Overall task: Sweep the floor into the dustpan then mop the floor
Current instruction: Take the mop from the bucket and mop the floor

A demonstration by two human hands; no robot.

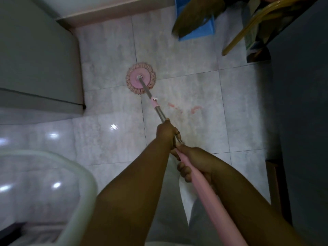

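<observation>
The person's got the mop going with both hands. The mop head (140, 78), round and pink with a frilly fringe, sits flat on the tiled floor (110, 135). It's about mid-floor, a bit towards the far wall, right where four tiles meet. The mop handle (160, 115) slants back from it to the person, with bare metal low down, a pink collar partway up, then a thick pink sleeve at the top.

The left hand (167, 132) is the lower one, fingers wrapped round the metal part. The right hand (193, 164) sits just behind it, nearly touching, fingers curled tight round the start of the pink sleeve.

Just right of the handle there's a pinkish smear (184, 109) on the tile, near the mop head but not under it.

Over in the floor's far right corner a blue dustpan (195, 35) stands with the broom (197, 15) bristles in front of it. It's all pretty blurry there, so I can't say if they touch. A yellowish tube (248, 27) leans beside them.

A grey fridge (35, 59) runs along the floor's left edge. At the near left corner there's the white rim of a plastic tub (85, 174), and I can't tell what's in it.
</observation>
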